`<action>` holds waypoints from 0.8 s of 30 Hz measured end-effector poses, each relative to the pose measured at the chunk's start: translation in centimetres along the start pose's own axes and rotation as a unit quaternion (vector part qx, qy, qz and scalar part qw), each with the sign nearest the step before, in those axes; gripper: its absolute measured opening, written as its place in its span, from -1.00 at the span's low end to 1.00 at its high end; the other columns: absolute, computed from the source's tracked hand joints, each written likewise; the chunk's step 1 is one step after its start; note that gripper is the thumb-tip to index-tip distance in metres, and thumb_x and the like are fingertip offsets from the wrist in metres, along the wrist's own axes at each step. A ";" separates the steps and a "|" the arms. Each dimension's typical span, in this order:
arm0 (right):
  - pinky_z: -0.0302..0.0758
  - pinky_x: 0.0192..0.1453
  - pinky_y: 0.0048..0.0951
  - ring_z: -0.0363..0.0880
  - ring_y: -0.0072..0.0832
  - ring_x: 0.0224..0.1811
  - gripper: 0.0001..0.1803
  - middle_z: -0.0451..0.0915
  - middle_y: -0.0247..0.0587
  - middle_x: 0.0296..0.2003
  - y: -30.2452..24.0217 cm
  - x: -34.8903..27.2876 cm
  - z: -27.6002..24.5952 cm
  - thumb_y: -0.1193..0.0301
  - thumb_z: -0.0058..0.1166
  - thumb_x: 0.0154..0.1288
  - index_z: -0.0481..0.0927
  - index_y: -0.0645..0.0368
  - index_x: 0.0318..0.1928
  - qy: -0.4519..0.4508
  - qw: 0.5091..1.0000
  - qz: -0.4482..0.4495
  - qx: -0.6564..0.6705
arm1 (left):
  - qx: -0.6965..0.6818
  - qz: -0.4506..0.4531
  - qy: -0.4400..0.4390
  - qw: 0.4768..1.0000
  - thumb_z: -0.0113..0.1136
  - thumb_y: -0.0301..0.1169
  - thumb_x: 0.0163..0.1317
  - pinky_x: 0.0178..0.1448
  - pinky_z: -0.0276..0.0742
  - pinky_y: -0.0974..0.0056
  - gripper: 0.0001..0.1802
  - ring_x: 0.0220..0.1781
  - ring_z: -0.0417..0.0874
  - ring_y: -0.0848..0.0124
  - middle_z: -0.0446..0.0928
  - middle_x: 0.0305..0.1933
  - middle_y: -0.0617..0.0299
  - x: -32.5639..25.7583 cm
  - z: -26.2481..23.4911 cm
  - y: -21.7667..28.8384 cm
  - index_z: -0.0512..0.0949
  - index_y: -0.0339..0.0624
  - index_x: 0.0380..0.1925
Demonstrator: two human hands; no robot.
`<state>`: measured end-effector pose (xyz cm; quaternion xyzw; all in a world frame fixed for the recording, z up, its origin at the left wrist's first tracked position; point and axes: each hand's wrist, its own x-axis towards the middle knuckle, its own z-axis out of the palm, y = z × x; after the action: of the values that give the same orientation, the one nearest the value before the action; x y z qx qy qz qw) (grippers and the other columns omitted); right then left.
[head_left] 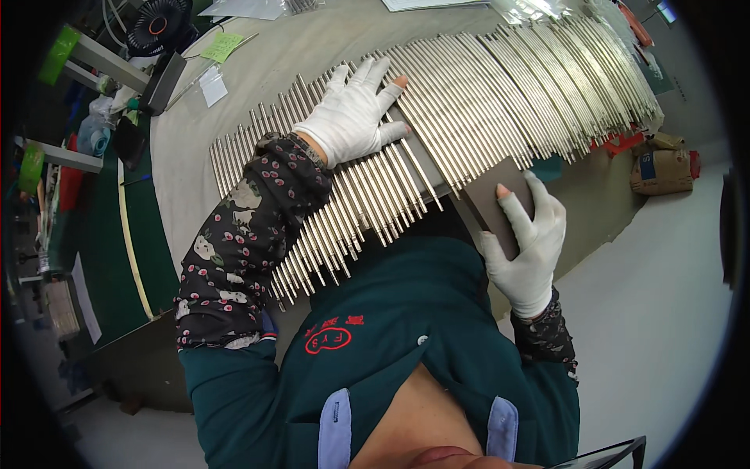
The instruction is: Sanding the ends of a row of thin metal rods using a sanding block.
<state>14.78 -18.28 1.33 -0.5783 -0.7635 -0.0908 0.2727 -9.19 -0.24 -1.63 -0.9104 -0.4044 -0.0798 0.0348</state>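
Long, thin silvery metal rods lie side by side in a wide row across the table. My left hand, in a white glove with some fingertips bare, rests on the left part of the row with its fingers spread. Below it, the near ends of the rods stick out unevenly toward me. My right hand, gloved the same way, is at the near edge over a flat dark grey plate. Its thumb and fingers are apart, touching or just above the plate. The plate's far part runs under the rods.
A small black fan stands at the far left, near a green note and a small clear bag. Grey posts with green ends rise at the left. A brown sack sits beyond the table at the right.
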 end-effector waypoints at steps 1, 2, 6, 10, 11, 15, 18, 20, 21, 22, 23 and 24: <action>0.29 0.13 -0.13 0.35 -0.07 0.05 -0.34 0.34 0.09 0.15 -0.2 -0.1 0.1 0.35 0.32 -0.18 0.52 0.00 0.08 -0.007 1.000 -0.001 0.008 | 0.006 0.000 -0.007 1.000 -0.08 0.16 0.28 0.50 -0.11 -0.11 -0.17 0.49 0.02 -0.10 0.01 0.45 -0.25 0.1 -0.2 0.1 0.12 -0.14 0.39; 0.30 0.13 -0.14 0.35 -0.07 0.05 -0.33 0.34 0.09 0.15 -0.4 -0.2 0.2 0.35 0.33 -0.19 0.52 0.00 0.08 -0.013 1.000 -0.002 0.017 | 0.013 0.001 -0.015 1.000 -0.09 0.16 0.28 0.50 -0.11 -0.11 -0.18 0.49 0.02 -0.10 0.01 0.45 -0.25 0.0 -0.2 0.2 0.12 -0.14 0.39; 0.30 0.12 -0.14 0.35 -0.08 0.04 -0.31 0.34 0.09 0.16 -0.7 -0.6 0.3 0.35 0.34 -0.21 0.51 -0.01 0.09 -0.027 0.999 -0.004 0.032 | 0.006 -0.004 -0.023 1.000 -0.06 0.14 0.27 0.50 -0.12 -0.14 -0.17 0.50 0.00 -0.09 0.01 0.45 -0.25 -0.9 -0.4 -0.1 0.11 -0.14 0.39; 0.29 0.12 -0.14 0.35 -0.08 0.04 -0.30 0.33 0.09 0.16 -0.6 -0.6 0.6 0.34 0.34 -0.22 0.51 -0.01 0.10 -0.024 0.999 -0.006 0.040 | 0.009 -0.012 -0.013 1.000 -0.06 0.14 0.27 0.49 -0.12 -0.15 -0.17 0.50 0.00 -0.09 0.02 0.44 -0.25 -1.0 -0.5 -0.1 0.12 -0.14 0.39; 0.29 0.13 -0.14 0.35 -0.08 0.04 -0.30 0.33 0.09 0.16 -0.7 -0.6 0.5 0.34 0.34 -0.22 0.51 -0.02 0.10 -0.024 0.999 -0.007 0.041 | 0.012 -0.011 -0.021 1.000 -0.08 0.15 0.28 0.49 -0.12 -0.14 -0.17 0.50 0.00 -0.09 0.02 0.44 -0.25 -0.9 -0.6 -0.1 0.12 -0.14 0.39; 0.29 0.13 -0.14 0.34 -0.08 0.04 -0.31 0.33 0.09 0.16 -0.9 -0.6 0.7 0.34 0.33 -0.21 0.51 -0.02 0.10 -0.026 0.999 -0.012 0.032 | 0.013 -0.010 -0.023 1.000 -0.09 0.17 0.28 0.49 -0.13 -0.15 -0.17 0.50 0.01 -0.09 0.02 0.45 -0.24 -0.8 -0.5 -0.1 0.13 -0.15 0.39; 0.29 0.13 -0.14 0.34 -0.08 0.05 -0.31 0.33 0.08 0.16 -0.7 -0.6 0.8 0.33 0.33 -0.19 0.51 -0.02 0.10 -0.028 0.999 -0.006 0.027 | 0.013 -0.012 -0.023 1.000 -0.10 0.18 0.28 0.49 -0.13 -0.16 -0.16 0.50 0.00 -0.09 0.01 0.45 -0.23 -0.4 -0.3 0.1 0.13 -0.14 0.39; 0.29 0.13 -0.14 0.34 -0.08 0.05 -0.32 0.33 0.08 0.16 -0.7 -0.6 0.9 0.33 0.33 -0.19 0.50 -0.02 0.10 -0.026 0.999 -0.001 0.028 | 0.013 -0.013 -0.025 1.000 -0.11 0.19 0.28 0.49 -0.13 -0.16 -0.16 0.50 0.00 -0.08 0.01 0.45 -0.23 0.0 -0.2 0.3 0.12 -0.13 0.39; 0.29 0.13 -0.14 0.34 -0.09 0.05 -0.32 0.33 0.08 0.16 -0.7 -0.5 0.8 0.33 0.32 -0.18 0.50 -0.02 0.10 -0.023 0.999 0.002 0.028 | 0.014 -0.019 -0.029 0.999 -0.16 0.20 0.29 0.50 -0.16 -0.15 -0.17 0.51 -0.02 -0.05 -0.01 0.47 -0.19 0.3 -0.2 0.4 0.12 -0.12 0.40; 0.29 0.13 -0.14 0.34 -0.09 0.05 -0.32 0.33 0.08 0.16 -0.7 -0.5 0.8 0.33 0.32 -0.18 0.50 -0.02 0.10 -0.023 0.999 0.003 0.028 | 0.014 -0.024 -0.033 0.999 -0.21 0.20 0.31 0.51 -0.20 -0.14 -0.18 0.52 -0.04 -0.03 -0.02 0.48 -0.16 0.5 -0.2 0.5 0.11 -0.10 0.41; 0.28 0.13 -0.14 0.34 -0.09 0.05 -0.32 0.33 0.08 0.17 -0.7 -0.5 0.7 0.33 0.32 -0.18 0.50 -0.02 0.10 -0.025 0.999 0.006 0.027 | 0.015 -0.023 -0.042 0.999 -0.24 0.21 0.31 0.51 -0.21 -0.15 -0.18 0.53 -0.06 -0.02 -0.03 0.48 -0.16 0.9 -0.3 0.7 0.10 -0.09 0.41; 0.28 0.13 -0.14 0.33 -0.09 0.05 -0.32 0.33 0.08 0.17 -0.7 -0.5 0.7 0.34 0.32 -0.18 0.50 -0.02 0.10 -0.026 0.999 0.009 0.027 | 0.015 -0.021 -0.042 0.999 -0.24 0.21 0.31 0.51 -0.21 -0.15 -0.18 0.53 -0.06 -0.02 -0.03 0.48 -0.16 1.1 -0.3 0.7 0.10 -0.09 0.41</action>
<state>14.05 -18.59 0.63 -0.5798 -0.7672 -0.0531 0.2691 -7.98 -0.01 -1.17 -0.9038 -0.4254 -0.0368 0.0296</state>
